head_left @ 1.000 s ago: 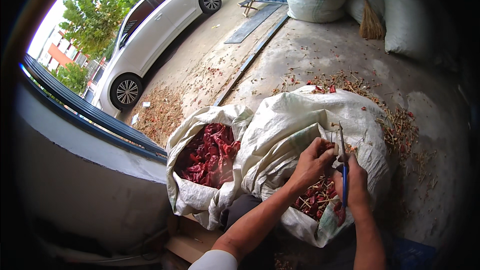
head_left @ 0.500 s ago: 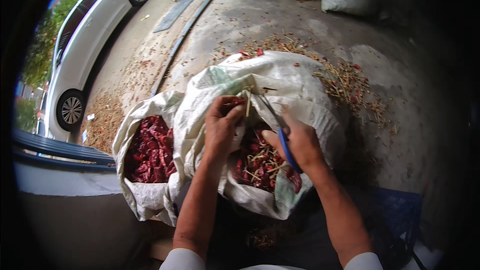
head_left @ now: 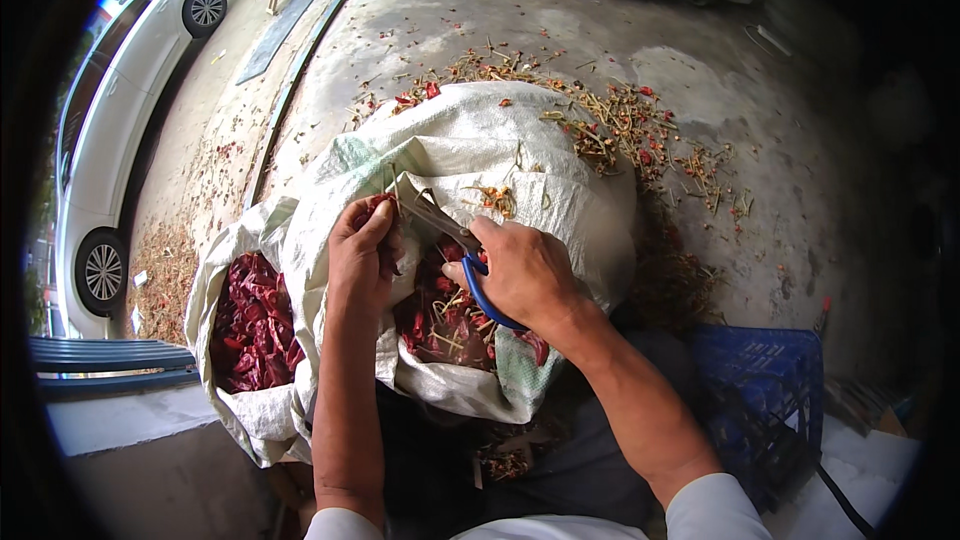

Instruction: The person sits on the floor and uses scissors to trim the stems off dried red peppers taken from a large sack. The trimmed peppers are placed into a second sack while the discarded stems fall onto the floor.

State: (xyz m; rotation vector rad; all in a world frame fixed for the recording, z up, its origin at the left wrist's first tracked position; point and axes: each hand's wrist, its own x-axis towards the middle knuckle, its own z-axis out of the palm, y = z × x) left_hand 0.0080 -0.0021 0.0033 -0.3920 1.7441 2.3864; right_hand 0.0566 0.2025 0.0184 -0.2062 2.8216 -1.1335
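Left hand (head_left: 357,243): I see it pinching dried red chilies (head_left: 390,252).
Right hand (head_left: 532,275): gripping blue-handled scissors (head_left: 482,292), blades near the left fingertips (head_left: 376,212).
Woven sack (head_left: 480,130): open beneath.

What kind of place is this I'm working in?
Probably an informal work or storage area at a building's open doorway: red peppers fill open white sacks, stem scraps litter the concrete floor, and a white car is parked just beyond.
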